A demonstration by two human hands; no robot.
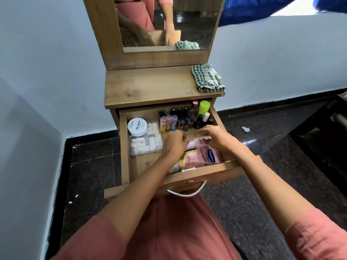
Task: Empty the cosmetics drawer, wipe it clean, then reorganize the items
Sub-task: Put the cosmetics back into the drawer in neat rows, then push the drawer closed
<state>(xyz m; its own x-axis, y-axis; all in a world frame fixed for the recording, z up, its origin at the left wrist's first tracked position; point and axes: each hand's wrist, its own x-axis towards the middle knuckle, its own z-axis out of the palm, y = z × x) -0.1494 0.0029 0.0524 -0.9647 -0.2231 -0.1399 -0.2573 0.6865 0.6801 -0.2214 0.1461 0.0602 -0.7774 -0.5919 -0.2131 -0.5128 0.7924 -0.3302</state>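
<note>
Vaseline Gluta-Hya bottle [199,160], Zudio Nail Polish tub [137,126]

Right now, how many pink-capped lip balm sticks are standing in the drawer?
3, upright side by side mid-drawer, right of the clear plastic box: at and. The hands may hide more.
</note>
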